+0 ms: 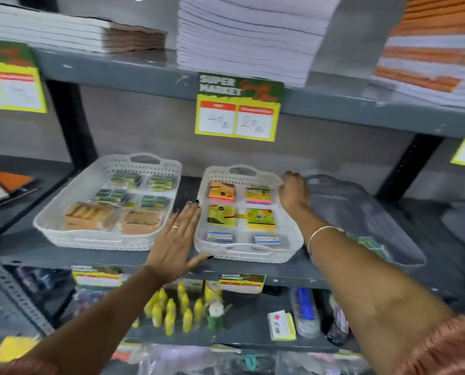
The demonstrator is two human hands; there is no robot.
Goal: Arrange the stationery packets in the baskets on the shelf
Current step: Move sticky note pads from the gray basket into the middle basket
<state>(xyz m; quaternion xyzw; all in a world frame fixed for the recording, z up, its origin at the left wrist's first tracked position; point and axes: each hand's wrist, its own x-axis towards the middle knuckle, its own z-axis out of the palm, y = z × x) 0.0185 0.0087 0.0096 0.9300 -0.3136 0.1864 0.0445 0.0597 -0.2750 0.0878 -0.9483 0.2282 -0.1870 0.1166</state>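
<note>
Nearest, the left hand (178, 236) lies flat and open on the grey shelf (117, 259), fingers spread and pointing away, thumb tip touching the near left corner of the middle basket (263, 257); it holds nothing. Just right of this hand, inside that white basket, stationery packets (221, 215) sit in two columns of three: small white-and-blue ones nearest, yellow ones beyond, orange and pink ones farthest. Left of the hand, apart from it, the left basket (71, 234) holds tan packets at the front and darker blue-yellow packets (125, 194) behind; their print is too blurred to read. Farther out, the right hand (293, 190) reaches with arm extended and wrist bent, fingers curled over the far right rim of the middle basket. Whether they actually grip the rim cannot be told, since the fingertips are hidden. A bangle (321, 232) circles that forearm. Right of the right hand, a grey basket (374, 212) is smeared by motion blur, and the forearm covers most of its contents. Beyond, a price tag (236, 117) hangs from the upper shelf.
</note>
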